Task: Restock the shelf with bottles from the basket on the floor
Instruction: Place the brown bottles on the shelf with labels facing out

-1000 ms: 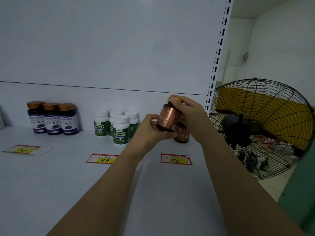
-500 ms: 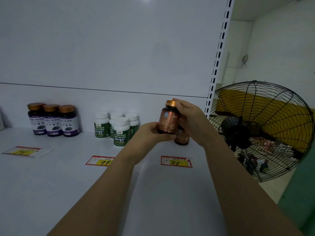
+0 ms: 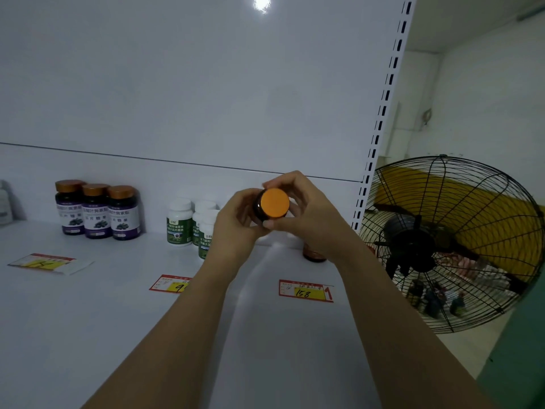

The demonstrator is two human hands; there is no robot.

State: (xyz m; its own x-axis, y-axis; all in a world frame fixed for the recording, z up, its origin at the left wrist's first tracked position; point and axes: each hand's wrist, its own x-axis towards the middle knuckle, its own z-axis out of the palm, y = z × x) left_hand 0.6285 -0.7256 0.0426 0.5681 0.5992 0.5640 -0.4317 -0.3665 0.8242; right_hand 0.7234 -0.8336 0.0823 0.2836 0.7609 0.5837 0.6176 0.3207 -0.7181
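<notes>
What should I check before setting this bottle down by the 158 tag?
1. Grip: left hand and right hand both hold the bottle: ok.
2. Orientation: orange cap faces the camera, bottle tipped, not upright: not ok.
3. Cap seated: cannot tell.
4. Matching stock: brown bottle behind the right wrist, mostly hidden: cannot tell.
5. Free shelf space behind the 158 tag: ok.

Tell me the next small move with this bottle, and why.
Probably tip the bottle upright and set it beside the brown one behind the 158 tag. Both hands hold it tilted, cap facing the camera, above that spot.
</notes>
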